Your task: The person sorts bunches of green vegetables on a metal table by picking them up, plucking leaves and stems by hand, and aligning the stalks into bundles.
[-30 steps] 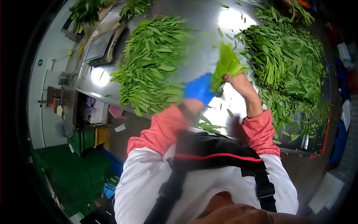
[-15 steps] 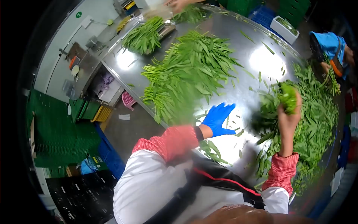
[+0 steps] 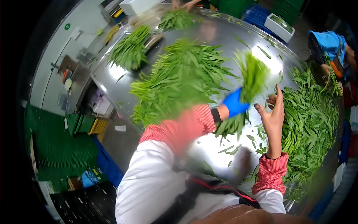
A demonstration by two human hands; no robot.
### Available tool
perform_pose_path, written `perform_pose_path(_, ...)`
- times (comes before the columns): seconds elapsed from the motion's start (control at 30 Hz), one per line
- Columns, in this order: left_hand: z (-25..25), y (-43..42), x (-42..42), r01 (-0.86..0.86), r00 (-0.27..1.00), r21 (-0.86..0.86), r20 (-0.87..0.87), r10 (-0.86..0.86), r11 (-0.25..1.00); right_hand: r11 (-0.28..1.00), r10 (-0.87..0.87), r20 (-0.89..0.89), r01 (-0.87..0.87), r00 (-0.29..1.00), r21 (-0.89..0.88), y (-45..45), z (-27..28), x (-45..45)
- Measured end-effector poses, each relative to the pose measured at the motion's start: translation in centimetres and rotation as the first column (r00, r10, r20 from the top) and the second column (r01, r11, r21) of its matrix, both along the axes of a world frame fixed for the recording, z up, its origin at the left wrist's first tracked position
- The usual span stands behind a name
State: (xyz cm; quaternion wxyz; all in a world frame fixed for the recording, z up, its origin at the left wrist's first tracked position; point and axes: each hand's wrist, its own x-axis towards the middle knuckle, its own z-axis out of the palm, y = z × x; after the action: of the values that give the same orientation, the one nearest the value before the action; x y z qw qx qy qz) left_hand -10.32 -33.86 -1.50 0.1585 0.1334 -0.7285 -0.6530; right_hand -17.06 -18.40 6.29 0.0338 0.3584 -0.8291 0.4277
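My left hand (image 3: 235, 102), in a blue glove, is closed around a bunch of leafy green vegetables (image 3: 251, 76). The pale stems point up and away, blurred by motion, while the leaves hang below the glove. Just right of the bunch is my bare right hand (image 3: 273, 112), fingers apart and holding nothing. On the right of the metal table (image 3: 220, 28) lies a large loose heap of the same greens (image 3: 311, 127). Left of my gloved hand spreads a laid-out pile of greens (image 3: 179, 74), its stems toward the left.
Another bunch (image 3: 130, 48) rests by the table's far left edge, with a smaller pile (image 3: 177, 19) near a person's hands (image 3: 188, 4). At the right, a person in blue (image 3: 330, 44) holds greens. A white foam box (image 3: 279, 28) stands beyond the far edge. Loose leaves litter the tabletop.
The bunch that was in my right hand over the heap is now in my left hand. My left hand has closed; my right has opened and moved left. The view has shifted slightly.
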Motion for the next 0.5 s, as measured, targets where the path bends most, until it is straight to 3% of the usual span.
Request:
perform_pose_path(0.03, -0.3, -2.6, -2.0, -0.037, 0.999, -0.062, 0.01, 0.037, 0.997, 0.999, -0.039, -0.028, 0.04, 0.999, 0.02, 0.5, -0.5, -0.5)
perform_pose_path(0.1, -1.4, -7.5, -7.1, -0.163, 0.985, -0.029, -0.067, 0.161, 0.986, 0.999, -0.039, 0.138, 0.034, 0.99, 0.039, 2.2, -3.4, -0.6)
perform_pose_path(0.13, 0.3, -9.4, -8.5, -0.24, 0.966, -0.127, 0.067, 0.25, 0.962, 0.997, -0.029, 0.247, 0.012, 0.968, 0.071, 2.8, -4.2, 0.4)
perform_pose_path(0.17, -1.1, -13.2, -11.3, -0.138, 0.971, -0.245, 0.158, 0.18, 0.96, 0.996, 0.002, 0.302, -0.029, 0.953, 0.084, 3.8, -6.7, 0.9)
perform_pose_path(0.2, -5.0, -17.9, -14.3, -0.125, 0.983, -0.332, 0.083, 0.161, 0.935, 0.98, 0.014, 0.329, -0.078, 0.944, 0.182, 4.6, -8.0, 1.7)
perform_pose_path(0.23, -5.5, -20.7, -16.1, -0.159, 0.952, -0.436, 0.169, 0.254, 0.886, 0.964, 0.017, 0.339, -0.105, 0.941, 0.244, 5.5, -9.4, 2.7)
perform_pose_path(0.27, -4.4, -21.0, -16.2, -0.283, 0.942, -0.407, 0.052, 0.331, 0.869, 0.963, 0.006, 0.394, -0.112, 0.919, 0.246, 6.3, -10.4, 3.7)
perform_pose_path(0.3, -6.3, -24.5, -17.7, -0.222, 0.943, -0.314, 0.171, 0.285, 0.923, 0.946, 0.02, 0.378, -0.14, 0.926, 0.293, 7.2, -11.5, 4.3)
perform_pose_path(0.33, -9.0, -27.6, -19.3, -0.247, 0.958, -0.353, 0.053, 0.283, 0.902, 0.955, 0.005, 0.36, -0.111, 0.933, 0.274, 8.1, -13.4, 5.1)
perform_pose_path(0.37, -9.8, -29.6, -19.8, -0.155, 0.952, -0.261, 0.217, 0.214, 0.953, 0.936, -0.003, 0.463, -0.161, 0.886, 0.314, 8.7, -13.5, 5.4)
perform_pose_path(0.4, -10.4, -28.7, -19.5, -0.315, 0.931, -0.276, 0.096, 0.352, 0.908, 0.947, -0.003, 0.406, -0.128, 0.914, 0.296, 9.1, -13.9, 5.8)
perform_pose_path(0.43, -10.6, -30.7, -19.1, -0.006, 0.97, -0.463, 0.211, 0.117, 0.886, 0.954, 0.003, 0.348, -0.107, 0.938, 0.281, 9.6, -14.4, 6.2)
perform_pose_path(0.47, -10.3, -28.9, -18.5, 0.077, 0.876, -0.64, 0.409, 0.255, 0.764, 0.955, 0.011, 0.35, -0.113, 0.937, 0.273, 10.1, -15.1, 6.3)
perform_pose_path(0.5, -11.2, -28.8, -18.6, 0.088, 0.765, -0.724, 0.489, 0.419, 0.684, 0.956, -0.009, 0.306, -0.081, 0.952, 0.28, 10.5, -15.1, 6.2)
